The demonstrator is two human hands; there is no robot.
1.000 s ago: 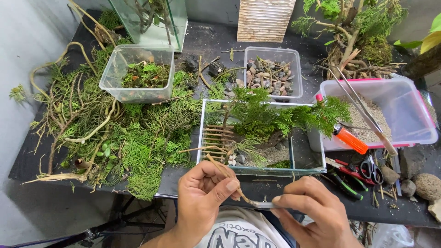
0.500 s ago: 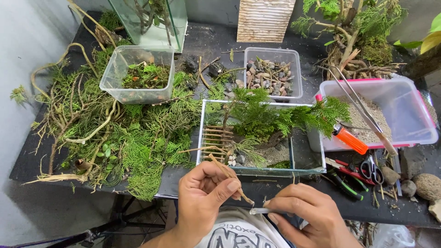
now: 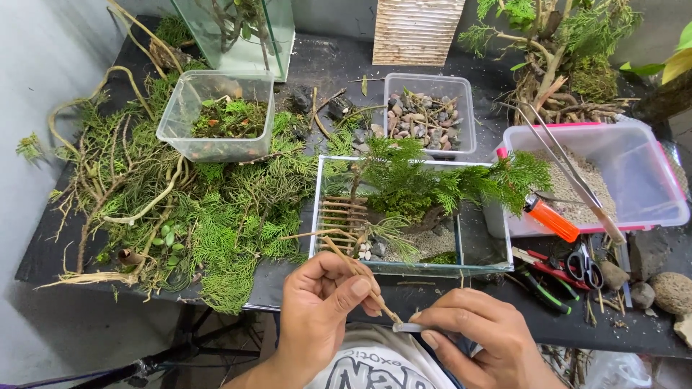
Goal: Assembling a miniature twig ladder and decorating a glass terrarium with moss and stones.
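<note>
Twig (image 3: 353, 270): dry, rough wood
Tank (image 3: 476, 261): clear, glossy glass
Tub right of tank (image 3: 649, 194): translucent smooth plastic
Tweezers (image 3: 569, 173): shiny metal
Bench (image 3: 339, 65): dark, matt

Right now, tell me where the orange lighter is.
In the head view the orange lighter lies right of centre, against the front left corner of the pink-rimmed tub, just right of the glass tank and above the scissors.

Two bare hands with no gloves, rings or watch, left hand (image 3: 321, 302) at seven o'clock, right hand (image 3: 472, 338) at five o'clock, short plain fingernails, forearms without sleeves, white shirt (image 3: 378, 364) with dark printed lettering at six o'clock between the wrists
</note>
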